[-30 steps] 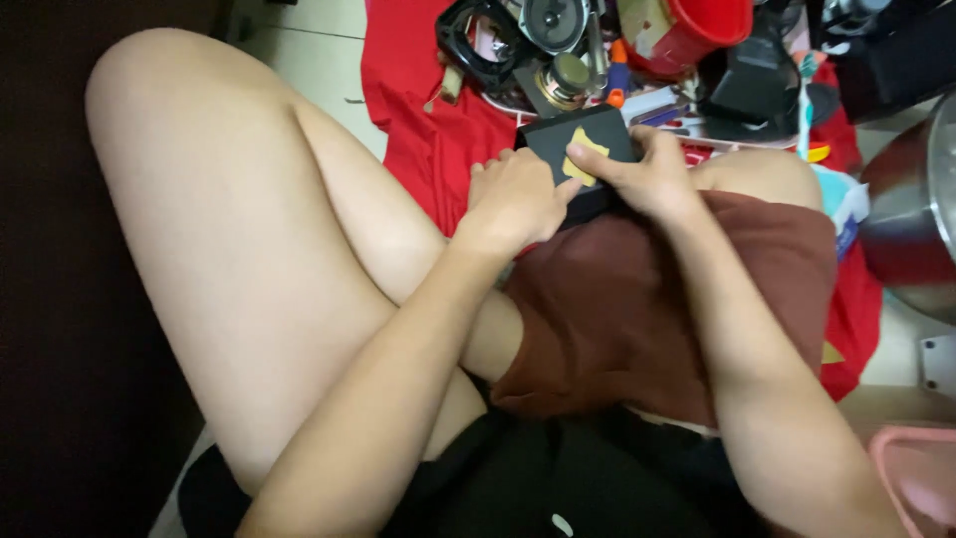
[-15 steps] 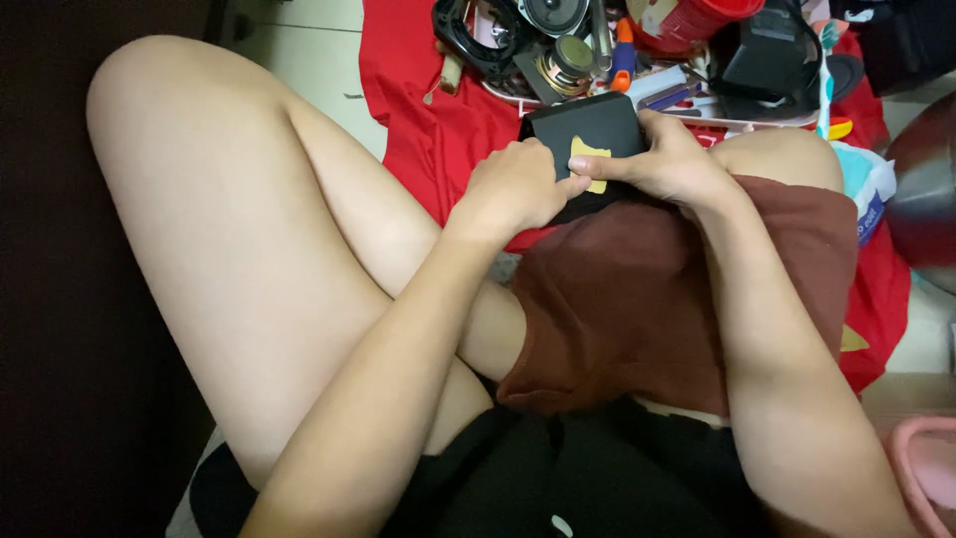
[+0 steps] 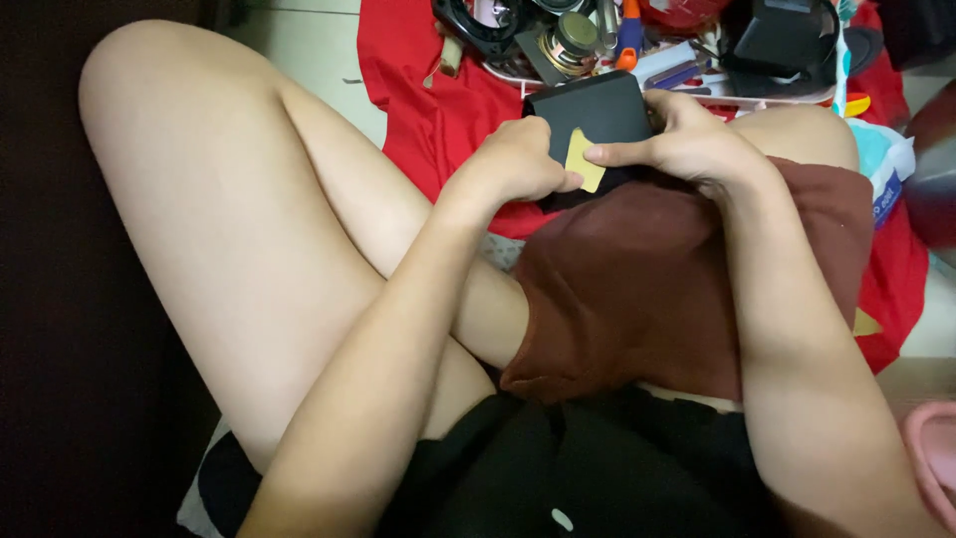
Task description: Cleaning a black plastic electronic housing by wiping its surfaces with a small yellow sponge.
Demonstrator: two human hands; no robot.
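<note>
Just behind the black box (image 3: 588, 110), a cluttered tray (image 3: 637, 75) crowds its far edge. Left hand (image 3: 518, 159) and right hand (image 3: 687, 144) clasp the box, pinching a yellow card (image 3: 585, 159) against it.

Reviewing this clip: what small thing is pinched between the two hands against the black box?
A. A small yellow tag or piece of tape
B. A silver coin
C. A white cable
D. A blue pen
A. The left hand and right hand meet on a small yellow tag lying against the black box, which sits above the lap by the red cloth.
</note>
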